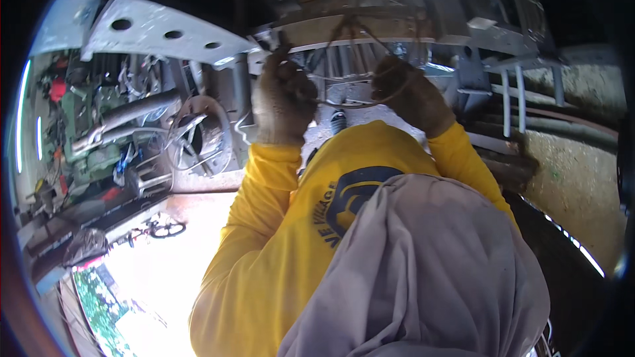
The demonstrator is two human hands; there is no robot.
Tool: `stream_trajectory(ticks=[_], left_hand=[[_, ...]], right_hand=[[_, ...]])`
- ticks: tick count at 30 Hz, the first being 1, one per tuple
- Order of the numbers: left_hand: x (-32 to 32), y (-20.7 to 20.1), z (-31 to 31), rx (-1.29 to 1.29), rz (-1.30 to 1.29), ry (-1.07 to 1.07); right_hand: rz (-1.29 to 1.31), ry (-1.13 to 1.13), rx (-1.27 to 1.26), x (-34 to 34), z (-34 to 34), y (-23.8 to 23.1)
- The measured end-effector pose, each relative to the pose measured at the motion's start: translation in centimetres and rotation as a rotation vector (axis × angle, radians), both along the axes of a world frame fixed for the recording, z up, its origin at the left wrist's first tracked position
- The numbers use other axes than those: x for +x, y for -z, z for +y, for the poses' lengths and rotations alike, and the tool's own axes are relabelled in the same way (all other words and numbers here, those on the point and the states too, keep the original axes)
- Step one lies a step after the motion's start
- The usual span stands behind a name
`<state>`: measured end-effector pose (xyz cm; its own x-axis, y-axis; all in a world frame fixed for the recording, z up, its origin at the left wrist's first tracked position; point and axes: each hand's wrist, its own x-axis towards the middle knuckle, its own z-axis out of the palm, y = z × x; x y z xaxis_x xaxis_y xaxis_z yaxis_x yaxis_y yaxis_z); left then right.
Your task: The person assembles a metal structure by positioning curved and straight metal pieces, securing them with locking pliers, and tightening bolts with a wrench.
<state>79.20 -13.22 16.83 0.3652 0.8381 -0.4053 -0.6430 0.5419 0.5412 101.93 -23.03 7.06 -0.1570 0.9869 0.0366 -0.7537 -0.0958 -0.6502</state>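
Both my hands wear brown work gloves and are raised in front of my chest, below a metal frame. A thin looped cable (344, 104) runs between them. My left hand (284, 99) is closed, with one end of the loop at its fingers; a small dark piece sticks up above it, too dim to name. Curled fingers of my right hand (411, 98) grip the other side of the cable. More thin strands rise from between the hands toward a pale beam (370, 29) just beyond them.
A grey steel bracket with round holes (165, 30) juts in at the upper left. Below it are a round metal wheel or drum (202, 135), a pipe (132, 116) and green machinery (79, 116). Upright bars (521, 99) and a pale wall (575, 185) stand right.
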Motion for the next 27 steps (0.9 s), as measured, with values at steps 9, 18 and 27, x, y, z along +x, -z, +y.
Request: stream_trajectory(ticks=[9,18,27], left_hand=[[0.0,0.1,3.0,-0.065,0.01,0.08],[0.7,-1.7,5.9,-0.024,0.026,0.174],[2.8,-2.4,10.4,-0.069,0.242,0.237]], right_hand=[[0.277,0.015,-0.033,-0.6,-0.2,0.2],[0.32,0.141,-0.014,-2.1,0.1,1.5],[0.228,0.292,-0.12,-3.4,0.7,0.8]])
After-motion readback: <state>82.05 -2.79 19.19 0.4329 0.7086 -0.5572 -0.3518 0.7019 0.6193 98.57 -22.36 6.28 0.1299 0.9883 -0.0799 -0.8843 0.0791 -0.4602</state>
